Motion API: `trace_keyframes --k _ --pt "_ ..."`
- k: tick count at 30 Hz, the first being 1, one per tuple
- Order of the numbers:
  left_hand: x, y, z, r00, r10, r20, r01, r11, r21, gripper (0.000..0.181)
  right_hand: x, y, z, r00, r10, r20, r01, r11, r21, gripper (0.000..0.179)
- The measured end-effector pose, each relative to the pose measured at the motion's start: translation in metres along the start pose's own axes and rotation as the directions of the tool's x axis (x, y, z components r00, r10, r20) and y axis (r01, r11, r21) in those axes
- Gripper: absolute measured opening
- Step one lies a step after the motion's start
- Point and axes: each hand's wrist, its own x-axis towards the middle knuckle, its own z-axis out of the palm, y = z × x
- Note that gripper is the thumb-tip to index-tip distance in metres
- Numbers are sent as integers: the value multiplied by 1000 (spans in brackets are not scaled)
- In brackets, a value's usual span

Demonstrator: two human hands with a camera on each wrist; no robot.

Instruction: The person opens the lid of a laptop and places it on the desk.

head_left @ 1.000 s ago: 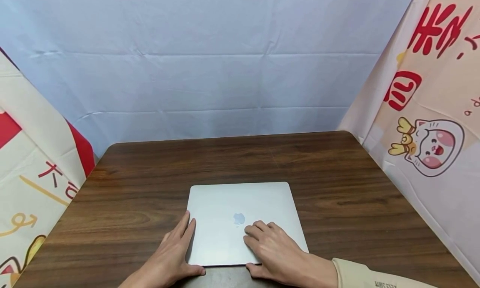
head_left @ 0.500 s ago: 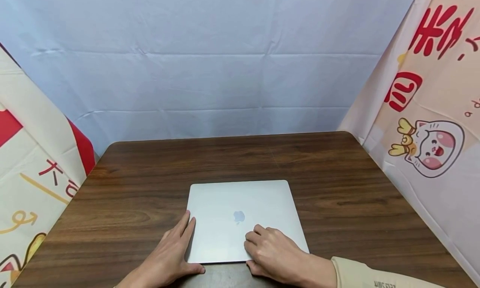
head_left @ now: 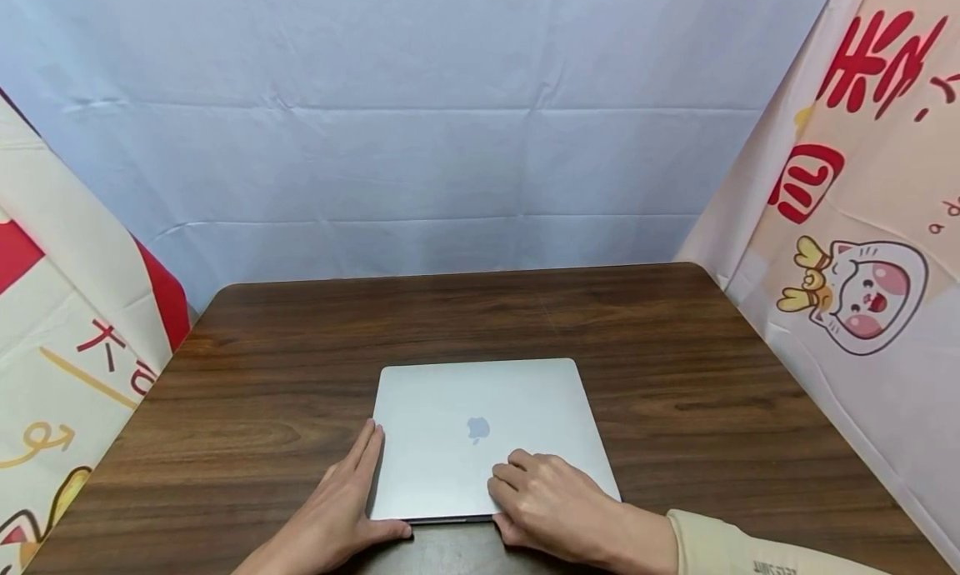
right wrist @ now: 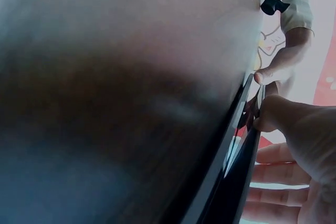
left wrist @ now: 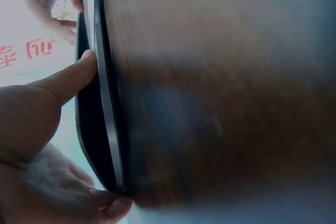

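Resting the straight-fingered left hand [head_left: 337,500] along the side of the laptop [head_left: 442,450], lying on the table [head_left: 262,383] with a thin gap under its lid [left wrist: 89,114]. Pinching the lid's front edge with the right hand [head_left: 551,504]. Probably feeling hard, smooth, a bit heavy and easy to crack; likely lifting best by the front middle.

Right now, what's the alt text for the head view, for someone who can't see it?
A silver laptop lies on a dark wooden table, the person's left hand spread around its near left corner and right hand curled over its near edge. Pale cloth hangs behind, with printed cloths either side.
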Motion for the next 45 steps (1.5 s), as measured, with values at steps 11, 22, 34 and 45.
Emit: trace_keyframes --k 11,22,34,45 --pt "-1 2 4 997 -14 -72 12 999 -33 126 0 6 -4 995 -72 -74 70 997 -32 15" --pt "-4 -1 5 984 -25 -174 34 998 51 130 3 11 -7 990 -85 -115 84 996 -12 25" --pt "-9 -5 1 982 -100 -162 118 987 106 121 4 15 -12 987 -82 -141 82 997 -4 31" --pt "-13 -9 3 990 -13 -142 37 984 173 100 14 24 -27 978 -20 -208 29 999 39 28"
